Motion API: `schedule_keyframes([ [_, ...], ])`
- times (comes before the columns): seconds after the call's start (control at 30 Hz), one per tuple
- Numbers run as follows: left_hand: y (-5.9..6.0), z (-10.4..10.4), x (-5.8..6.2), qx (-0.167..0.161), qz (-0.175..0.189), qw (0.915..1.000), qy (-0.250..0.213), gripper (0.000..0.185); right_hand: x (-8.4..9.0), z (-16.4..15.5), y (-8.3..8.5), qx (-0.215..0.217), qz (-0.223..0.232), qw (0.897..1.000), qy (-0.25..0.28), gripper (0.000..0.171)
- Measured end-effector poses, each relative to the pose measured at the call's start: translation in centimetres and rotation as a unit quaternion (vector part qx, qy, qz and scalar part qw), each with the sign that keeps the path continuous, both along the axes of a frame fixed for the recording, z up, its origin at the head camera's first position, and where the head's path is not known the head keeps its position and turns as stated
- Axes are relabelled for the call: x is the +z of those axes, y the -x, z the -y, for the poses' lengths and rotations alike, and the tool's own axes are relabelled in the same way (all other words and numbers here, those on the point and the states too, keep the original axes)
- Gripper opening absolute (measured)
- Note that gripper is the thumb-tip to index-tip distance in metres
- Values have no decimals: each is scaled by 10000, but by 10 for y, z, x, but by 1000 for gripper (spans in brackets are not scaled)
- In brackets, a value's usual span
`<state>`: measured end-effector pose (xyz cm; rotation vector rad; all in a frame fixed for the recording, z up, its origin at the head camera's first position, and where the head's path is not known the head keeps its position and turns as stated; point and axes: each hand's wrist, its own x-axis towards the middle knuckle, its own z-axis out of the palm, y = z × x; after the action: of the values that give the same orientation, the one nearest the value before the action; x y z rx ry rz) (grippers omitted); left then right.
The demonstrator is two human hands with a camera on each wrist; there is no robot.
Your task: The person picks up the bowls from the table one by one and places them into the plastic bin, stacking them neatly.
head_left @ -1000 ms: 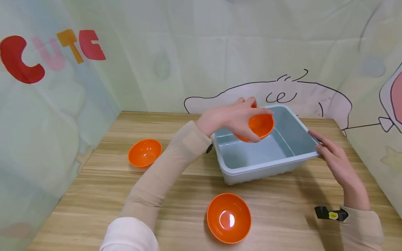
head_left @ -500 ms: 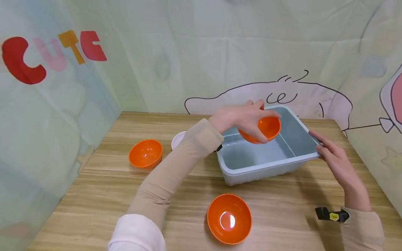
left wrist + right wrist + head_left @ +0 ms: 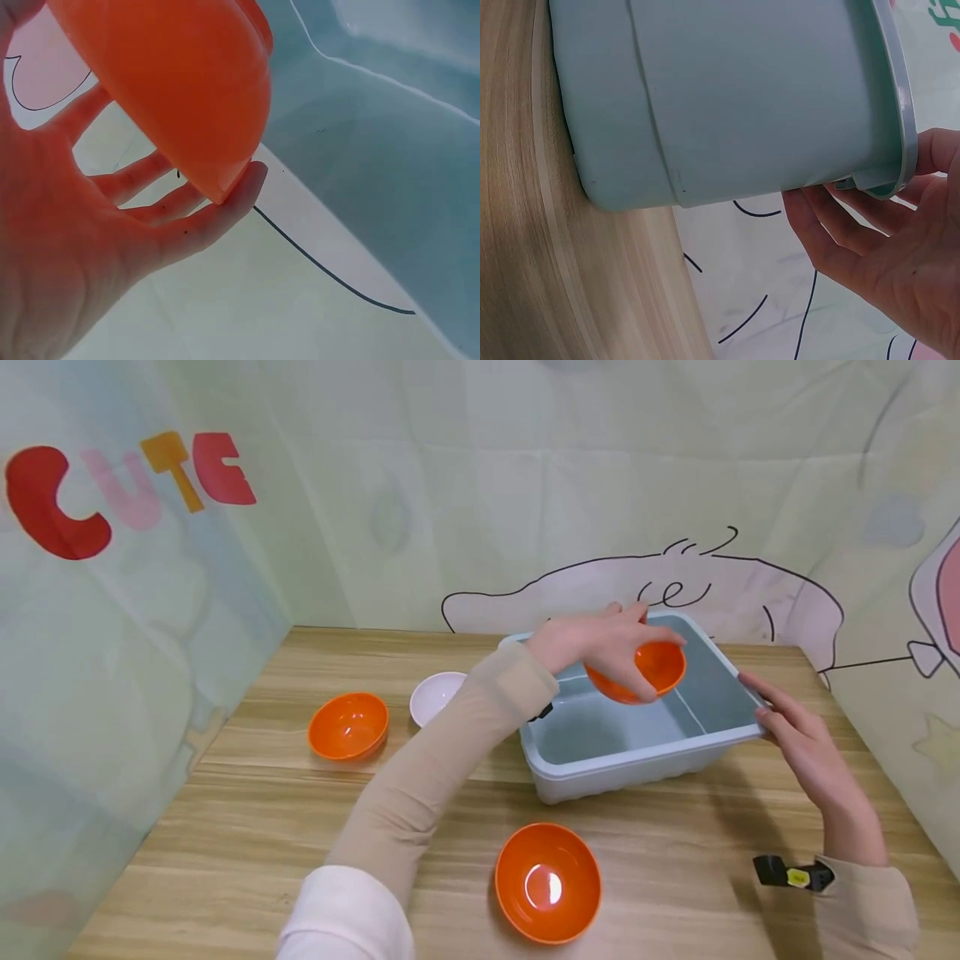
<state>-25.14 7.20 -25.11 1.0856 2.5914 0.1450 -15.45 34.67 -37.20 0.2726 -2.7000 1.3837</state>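
Note:
My left hand [image 3: 617, 647] grips an orange bowl [image 3: 662, 668] by its rim, thumb on the near side and fingers on the far side. The bowl is tilted and hangs over the inside of a light blue plastic bin [image 3: 592, 768]. In the left wrist view the bowl's [image 3: 172, 82] smooth outer wall shows between thumb and fingers, with the bin's wall beside it. My right hand [image 3: 806, 739] holds the bin's rim at its right end; in the right wrist view the thumb lies over the lip and the fingers [image 3: 840, 240] reach underneath it.
A second orange bowl [image 3: 547, 883] sits upright on the wooden table [image 3: 247, 827] in front of the bin. Another orange bowl [image 3: 348, 727] stands at the left, beside a white bowl [image 3: 433, 695] partly hidden by the left sleeve. A printed cloth [image 3: 480, 493] hangs behind the table.
My left hand has carried the orange bowl rightward and slightly lower over the bin. The white bowl has come into view from behind the left arm. The right hand stays on the rim.

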Motion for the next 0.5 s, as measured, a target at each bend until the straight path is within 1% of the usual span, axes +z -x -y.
schedule_keyframes([
  [0.17,3,-5,-5,-101,-31,9999,107,70,0,2,2,19,-38,10000,11,46],
  [0.27,5,-8,-9,-45,-12,9999,161,69,0,3,2,41,-73,10000,10,46],
  [0.37,7,-13,-14,-80,12,9999,118,68,0,2,2,63,-96,9999,28,46],
  [0.5,9,-21,-22,-298,87,9995,30,69,-1,0,-1,68,-87,9999,16,46],
])
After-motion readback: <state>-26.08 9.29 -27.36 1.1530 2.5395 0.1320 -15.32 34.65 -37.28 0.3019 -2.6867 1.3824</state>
